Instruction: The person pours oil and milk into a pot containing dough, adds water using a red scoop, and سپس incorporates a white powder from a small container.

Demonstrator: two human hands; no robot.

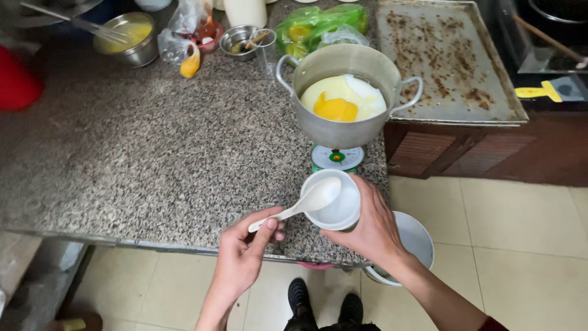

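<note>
My left hand (245,254) pinches the handle of a white plastic spoon (306,201), whose bowl rests over the rim of a white cup (334,202). My right hand (367,228) wraps around that cup from the right, at the front edge of the speckled granite counter (153,153). The cup holds a white substance. Just behind it, a metal pot (346,92) with two handles stands on a small kitchen scale (337,157). Inside the pot lie a pale cream mass and a yellow patch.
A stained metal baking tray (441,58) lies on a dark wooden cabinet at the right. At the counter's back are a steel bowl with yellow batter (130,38), a small steel bowl (239,41), plastic bags (318,24) and a red object (15,83). A white bucket (416,236) stands on the tiled floor.
</note>
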